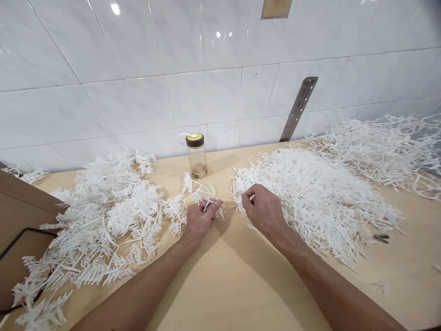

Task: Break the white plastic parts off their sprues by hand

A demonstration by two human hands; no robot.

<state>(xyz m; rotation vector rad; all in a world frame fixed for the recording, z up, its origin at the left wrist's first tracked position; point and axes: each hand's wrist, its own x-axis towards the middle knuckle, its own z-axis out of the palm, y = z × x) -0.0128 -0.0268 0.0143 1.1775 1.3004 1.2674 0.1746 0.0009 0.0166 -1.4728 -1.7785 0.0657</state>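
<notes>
My left hand [200,219] is closed around a white plastic branch piece [198,189] and what looks like a small dark tool, at the right edge of a big pile of branched white plastic frames [103,220]. A little to the right, my right hand [262,209] pinches a thin white plastic stick at the left edge of a heap of loose white sticks [317,197]. Both hands rest on the light wooden table [227,280].
A clear bottle with a brown and yellow cap [196,155] stands at the back near the white tiled wall. More tangled white frames [386,147] lie at the far right. A metal bracket [298,109] leans on the wall. A small dark tool [381,238] lies right. A brown box [20,220] sits left.
</notes>
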